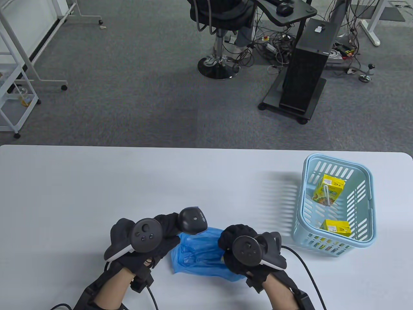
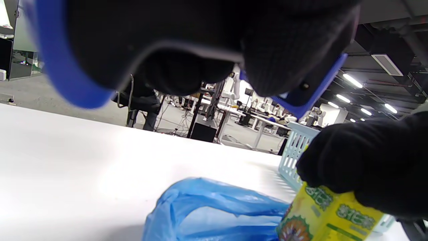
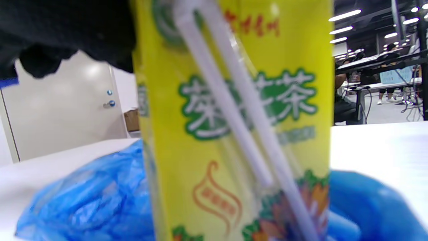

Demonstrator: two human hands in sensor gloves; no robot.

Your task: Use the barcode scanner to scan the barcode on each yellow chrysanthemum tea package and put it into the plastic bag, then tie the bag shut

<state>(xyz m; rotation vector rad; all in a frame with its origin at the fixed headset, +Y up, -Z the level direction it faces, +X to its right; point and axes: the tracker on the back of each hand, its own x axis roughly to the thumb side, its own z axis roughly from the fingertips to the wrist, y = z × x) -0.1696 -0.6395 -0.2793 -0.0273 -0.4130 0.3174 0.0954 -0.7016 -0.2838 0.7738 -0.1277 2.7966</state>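
tea package (image 3: 234, 134) held in right hand (image 1: 240, 248) grip; left hand (image 1: 142, 239) grips scanner (image 1: 193, 220).

Beyond my white desk (image 1: 96, 180) lies grey carpet (image 1: 129, 97). A black office chair (image 1: 219, 19) stands by a dark computer tower (image 1: 306, 71) among tangled cables (image 1: 274, 48); white metal frames (image 1: 25, 58) stand left.

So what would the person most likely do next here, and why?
Probably aim the scanner in the left hand at the tea carton, which the right hand grips over the flat blue bag; the bag looks unopened.
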